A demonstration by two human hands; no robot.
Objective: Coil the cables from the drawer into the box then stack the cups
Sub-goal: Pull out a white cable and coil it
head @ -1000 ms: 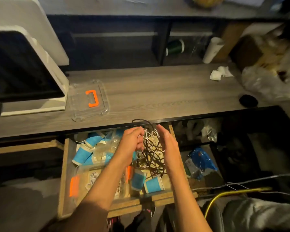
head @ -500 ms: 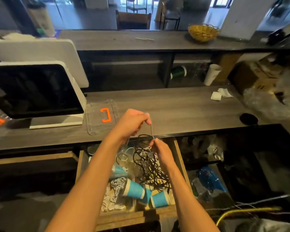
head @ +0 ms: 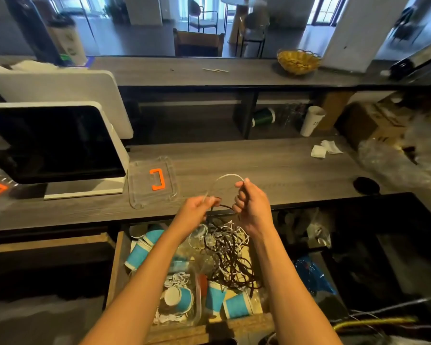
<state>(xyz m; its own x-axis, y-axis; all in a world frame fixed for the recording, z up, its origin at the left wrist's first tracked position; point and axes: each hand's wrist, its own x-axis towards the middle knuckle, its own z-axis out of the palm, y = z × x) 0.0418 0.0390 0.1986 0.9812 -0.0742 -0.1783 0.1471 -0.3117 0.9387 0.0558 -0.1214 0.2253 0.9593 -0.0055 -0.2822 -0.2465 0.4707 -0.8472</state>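
Fingers (head: 240,195) of the right hand (head: 253,205) are curled round one end of a white cable (head: 225,176), thumb and forefinger pinching it near the frame's centre; fingers of the left hand (head: 197,211) pinch the other end lower and to the left, so the cable arches between the two hands above the desk edge; a dark cable (head: 223,207) also runs between the hands, though which fingers hold it I cannot tell. Both hands are raised over the open drawer (head: 116,267) at lower centre; below them hangs a tangle (head: 228,252) of dark and white cables, reaching down into the drawer. Blue cups (head: 237,306) lie on their sides in the drawer, some at its near edge and others at its upper left; a clear box (head: 198,295) with an orange clasp sits in the drawer's lower left part, with white coiled cables and one cup inside it. On the desk (head: 271,165), left of the hands, lies a clear lid (head: 144,192) with an orange handle; further left stands a dark screen (head: 52,143) in a white frame. At the desk's right are white napkins (head: 325,149) and a black disc (head: 366,185); a white cup (head: 311,120) stands on the shelf behind. A yellow basket (head: 297,61) sits on the upper counter at upper right.
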